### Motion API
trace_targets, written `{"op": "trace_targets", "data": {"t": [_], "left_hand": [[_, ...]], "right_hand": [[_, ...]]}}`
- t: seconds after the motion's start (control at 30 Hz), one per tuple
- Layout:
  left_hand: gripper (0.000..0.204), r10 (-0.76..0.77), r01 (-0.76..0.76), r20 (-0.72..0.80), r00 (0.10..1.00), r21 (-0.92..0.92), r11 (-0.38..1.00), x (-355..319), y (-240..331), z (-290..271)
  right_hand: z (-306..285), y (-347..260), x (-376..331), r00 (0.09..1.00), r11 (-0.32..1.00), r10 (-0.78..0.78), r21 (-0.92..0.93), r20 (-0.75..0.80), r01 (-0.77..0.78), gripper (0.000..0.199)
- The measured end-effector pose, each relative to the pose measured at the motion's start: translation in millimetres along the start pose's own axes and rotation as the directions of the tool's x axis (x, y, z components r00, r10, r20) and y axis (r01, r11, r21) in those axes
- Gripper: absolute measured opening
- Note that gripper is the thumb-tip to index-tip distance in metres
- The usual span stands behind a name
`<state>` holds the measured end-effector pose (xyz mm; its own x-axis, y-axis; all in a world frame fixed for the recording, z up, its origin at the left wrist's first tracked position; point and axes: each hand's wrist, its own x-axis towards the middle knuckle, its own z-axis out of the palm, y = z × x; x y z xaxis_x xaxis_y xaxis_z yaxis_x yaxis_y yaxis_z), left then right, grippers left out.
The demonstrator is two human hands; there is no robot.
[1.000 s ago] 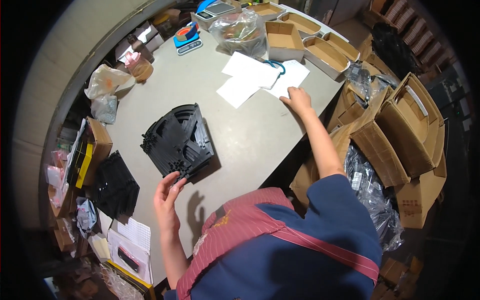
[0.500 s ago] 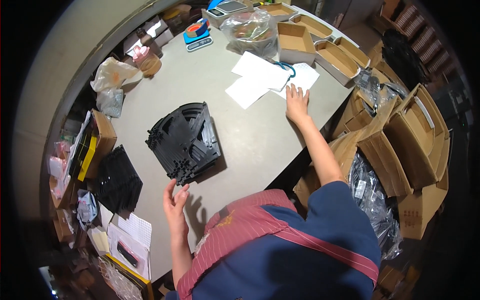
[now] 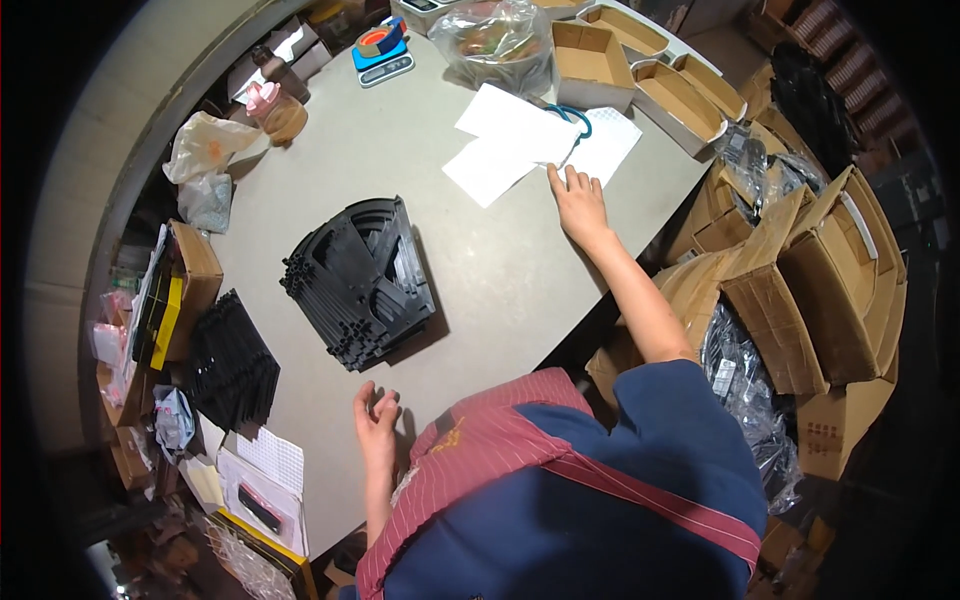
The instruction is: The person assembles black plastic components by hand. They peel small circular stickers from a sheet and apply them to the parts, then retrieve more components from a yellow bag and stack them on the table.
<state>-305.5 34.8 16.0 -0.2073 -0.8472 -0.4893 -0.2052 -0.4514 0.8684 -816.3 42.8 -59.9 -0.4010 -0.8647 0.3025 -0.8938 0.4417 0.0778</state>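
Note:
My right hand (image 3: 579,208) reaches across the table with its fingers stretched out. Its fingertips are at the near edge of the loose white paper sheets (image 3: 500,135), next to scissors with teal handles (image 3: 588,122) partly hidden under the paper. My left hand (image 3: 376,425) is empty, fingers apart and slightly bent, just above the table's near side. Beyond it lies a stack of black moulded plastic parts (image 3: 360,280), apart from the hand. A second pile of thin black plastic parts (image 3: 233,360) is further left.
A small scale (image 3: 383,68) with a tape roll stands at the back, near a clear plastic bag (image 3: 495,45) and open cardboard trays (image 3: 592,62). A pink-lidded jar (image 3: 277,112) and papers (image 3: 265,485) line the left. Large cardboard boxes (image 3: 765,315) crowd the right edge.
My right hand has moved a little left along the papers' near edge. My left hand has drawn back from the black stack, toward me and rightward. The view has shifted slightly.

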Motion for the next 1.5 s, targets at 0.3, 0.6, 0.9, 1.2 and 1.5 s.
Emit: {"op": "trace_targets", "data": {"t": [0.3,0.6,0.9,1.2,1.5], "left_hand": [[0.057,0.269,-0.265,0.000,0.963,0.174,0.948,11,-52,6],[0.062,0.239,-0.230,-0.064,0.969,0.122,0.966,25,-76,-1],[0.061,0.339,-0.318,-0.046,0.940,0.247,0.915,26,-55,4],[0.035,0.279,-0.250,-0.065,0.958,0.285,0.925,13,3,25],[0.025,0.214,-0.211,-0.008,0.977,-0.208,0.955,15,-26,0]], "right_hand": [[7,-9,16,0.999,0.983,-0.011,-0.181,0.040,0.018,0.073],[-19,-1,35,0.990,0.993,0.092,0.061,0.106,-0.099,0.064],[40,177,75,0.464,0.304,0.851,0.488,0.248,-0.818,0.076],[62,189,93,0.558,0.142,0.750,0.738,0.355,-0.660,0.056],[-112,85,14,0.581,-0.155,0.813,0.952,-0.028,0.264,0.022]]}}
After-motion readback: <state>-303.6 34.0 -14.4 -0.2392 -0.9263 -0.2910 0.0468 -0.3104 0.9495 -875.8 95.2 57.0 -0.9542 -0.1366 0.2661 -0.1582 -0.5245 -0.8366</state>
